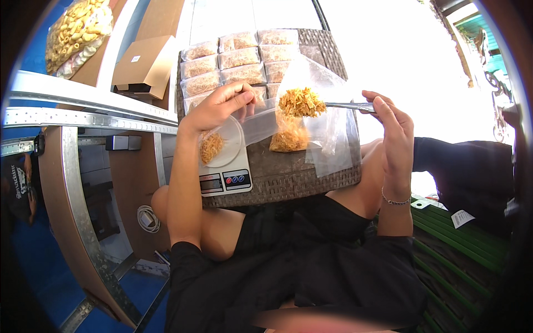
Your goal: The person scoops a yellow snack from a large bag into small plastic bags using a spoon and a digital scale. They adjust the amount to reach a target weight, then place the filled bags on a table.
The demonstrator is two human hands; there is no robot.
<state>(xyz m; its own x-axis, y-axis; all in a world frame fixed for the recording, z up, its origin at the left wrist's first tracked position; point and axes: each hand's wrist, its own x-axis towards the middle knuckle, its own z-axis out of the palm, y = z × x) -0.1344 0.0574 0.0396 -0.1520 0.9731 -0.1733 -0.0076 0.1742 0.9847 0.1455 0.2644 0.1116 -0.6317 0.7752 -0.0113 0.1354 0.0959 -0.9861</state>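
Head view: our right grip is clamping the spoon, pointing it left; we cannot tell if our left grip, nearer the scale, is closing.

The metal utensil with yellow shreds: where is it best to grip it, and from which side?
Probably by the right end of its slim handle, coming from the right, as the right hand does: the handle points that way, while yellow shreds cover the left end.

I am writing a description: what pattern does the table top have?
The table top is dark brown with a woven pattern, seen best in the head view.
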